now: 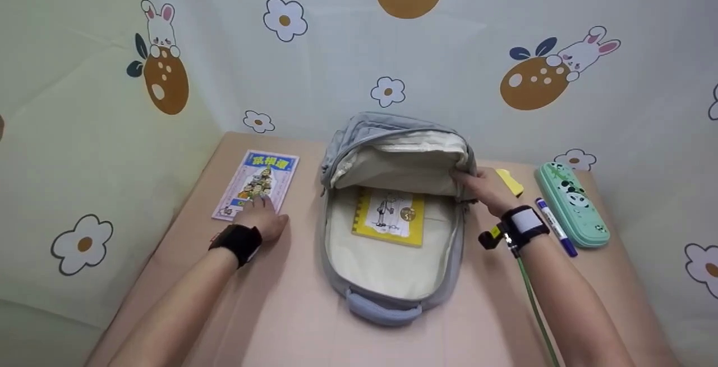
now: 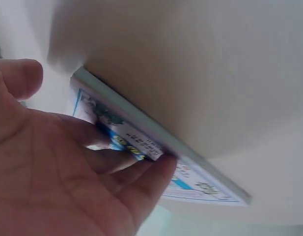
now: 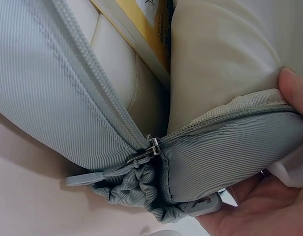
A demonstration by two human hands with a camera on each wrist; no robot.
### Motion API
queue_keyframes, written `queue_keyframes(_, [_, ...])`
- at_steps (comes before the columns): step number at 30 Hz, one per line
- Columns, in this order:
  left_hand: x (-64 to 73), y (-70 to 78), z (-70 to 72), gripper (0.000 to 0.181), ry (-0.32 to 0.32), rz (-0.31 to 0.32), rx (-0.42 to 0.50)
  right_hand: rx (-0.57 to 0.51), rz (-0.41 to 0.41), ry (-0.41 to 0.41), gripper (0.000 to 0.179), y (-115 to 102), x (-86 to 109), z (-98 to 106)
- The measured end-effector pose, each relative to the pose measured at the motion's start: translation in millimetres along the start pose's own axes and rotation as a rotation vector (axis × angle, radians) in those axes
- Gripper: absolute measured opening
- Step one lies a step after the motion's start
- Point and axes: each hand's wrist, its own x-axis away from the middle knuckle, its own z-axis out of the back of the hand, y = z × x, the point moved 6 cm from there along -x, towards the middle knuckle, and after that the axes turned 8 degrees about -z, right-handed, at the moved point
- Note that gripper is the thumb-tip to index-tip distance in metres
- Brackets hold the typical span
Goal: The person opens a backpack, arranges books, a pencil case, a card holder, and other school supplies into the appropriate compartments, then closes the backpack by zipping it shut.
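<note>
A grey-blue backpack (image 1: 392, 299) lies unzipped on the table, its front panel folded up to show the cream lining. Inside it is a yellow spiral-edged notebook (image 1: 415, 235), partly under the panel. My right hand (image 1: 487, 190) pinches the edge of that panel, with the thumb on the lining and the fingers beneath; a zipper slider (image 3: 154, 146) hangs close by. To the left lies a comic-style book (image 1: 269, 179) with a pink and blue cover. My left hand (image 1: 262, 222) touches its near end, fingers (image 2: 153, 184) on the cover and thumb held away from it.
Right of the backpack lie a yellow block-like thing (image 1: 509, 182), a marker with blue ends (image 1: 555, 226) and a green panda pencil case (image 1: 572, 204). A patterned cloth (image 1: 336, 58) stands behind the table. A green cable (image 1: 533, 299) runs along the right forearm.
</note>
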Motion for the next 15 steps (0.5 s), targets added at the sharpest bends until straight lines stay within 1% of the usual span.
queue_keyframes(4, [8.3,13.1,-3.2,0.075,0.012,-0.031,-0.025,0.017,-0.014,0.007,0.059,0.9,-0.7,1.2])
queue_keyframes(7, [10.6,16.3,-0.8,0.068,0.043,-0.059,-0.015,0.026,-0.020,0.014,0.059,0.8,-1.1,2.1])
queue_keyframes(9, [9.2,12.6,3.0,0.061,0.074,-0.063,0.016,0.029,-0.020,0.014,0.060,0.4,-1.1,2.3])
queue_keyframes(12, [5.2,-0.2,8.7,0.052,0.104,-0.044,0.092,0.027,-0.015,0.001,0.062,-0.7,-0.4,1.5])
queue_keyframes(13, [3.7,-5.8,9.9,0.053,0.106,-0.026,0.117,0.025,-0.014,-0.003,0.062,-1.1,-0.1,1.2])
queue_keyframes(15, [0.8,-17.3,11.7,0.060,0.101,0.012,0.156,0.021,-0.016,-0.011,0.062,-2.0,0.6,0.5])
